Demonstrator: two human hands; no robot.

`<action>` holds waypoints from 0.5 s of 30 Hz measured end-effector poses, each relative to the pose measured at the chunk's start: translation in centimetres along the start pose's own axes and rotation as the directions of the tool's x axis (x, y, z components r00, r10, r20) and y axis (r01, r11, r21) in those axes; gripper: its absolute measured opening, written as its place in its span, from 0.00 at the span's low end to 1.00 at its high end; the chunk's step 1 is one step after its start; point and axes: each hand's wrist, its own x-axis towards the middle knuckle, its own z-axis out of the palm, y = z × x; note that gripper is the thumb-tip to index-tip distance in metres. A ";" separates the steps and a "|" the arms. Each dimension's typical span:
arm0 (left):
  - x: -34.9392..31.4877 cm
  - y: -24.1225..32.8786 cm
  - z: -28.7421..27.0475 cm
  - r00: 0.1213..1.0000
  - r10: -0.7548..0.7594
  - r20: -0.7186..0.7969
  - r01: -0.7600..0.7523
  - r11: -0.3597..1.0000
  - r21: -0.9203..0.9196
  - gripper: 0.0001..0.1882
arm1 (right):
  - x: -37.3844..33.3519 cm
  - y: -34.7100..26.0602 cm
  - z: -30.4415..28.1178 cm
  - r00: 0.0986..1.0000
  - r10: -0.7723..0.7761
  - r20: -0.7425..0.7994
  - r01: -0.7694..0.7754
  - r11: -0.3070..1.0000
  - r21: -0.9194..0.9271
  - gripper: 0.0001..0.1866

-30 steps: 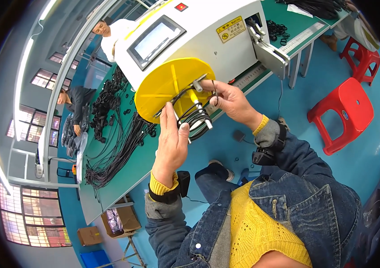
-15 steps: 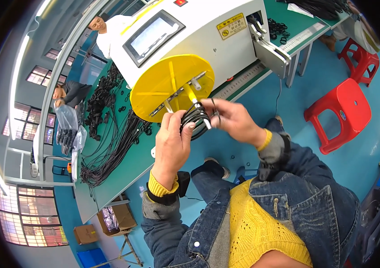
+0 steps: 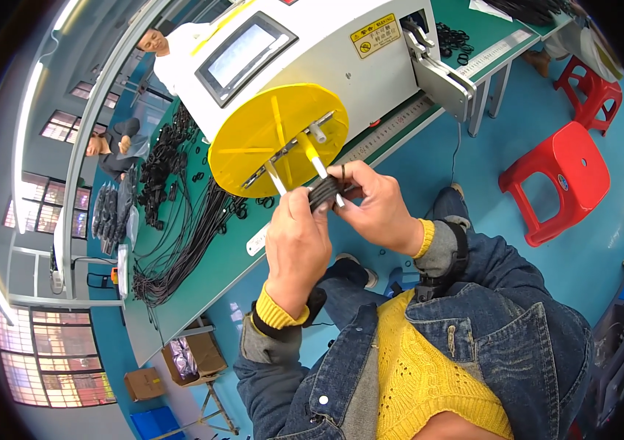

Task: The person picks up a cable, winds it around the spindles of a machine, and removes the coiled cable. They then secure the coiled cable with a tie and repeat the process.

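Both of my hands hold a small bundled coil of black cable [image 3: 323, 192] at the outer end of a metal rod on the winding machine's yellow disc [image 3: 242, 136]. My left hand [image 3: 297, 246] pinches the coil's left side between thumb and fingers. On the other side, my right hand [image 3: 378, 205] is closed on the coil, with a bit of dark cable at its fingertips. A pale tip shows between the coil and my right thumb; whether the coil still surrounds the rod, I cannot tell. A second metal rod [image 3: 275, 177] stands out from the disc near my left fingers.
The white machine [image 3: 326, 59] with its screen [image 3: 246, 60] stands on a green table [image 3: 202, 275]. Long black cables [image 3: 180, 253] and coiled bundles [image 3: 169, 158] lie to the left. Red stools [image 3: 565, 176] stand at right. Two people are beyond the table, at upper left.
The loose loops of cable are now gathered into a tighter bundle. My left hand has shifted right and down, and my right fingers have closed in on the coil.
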 end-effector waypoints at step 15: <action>-8.0 1.6 7.6 0.751 -0.365 0.550 0.625 0.123 -0.771 0.16 | -6.9 5.7 -3.0 0.939 -0.023 0.344 0.157 0.916 -0.369 0.08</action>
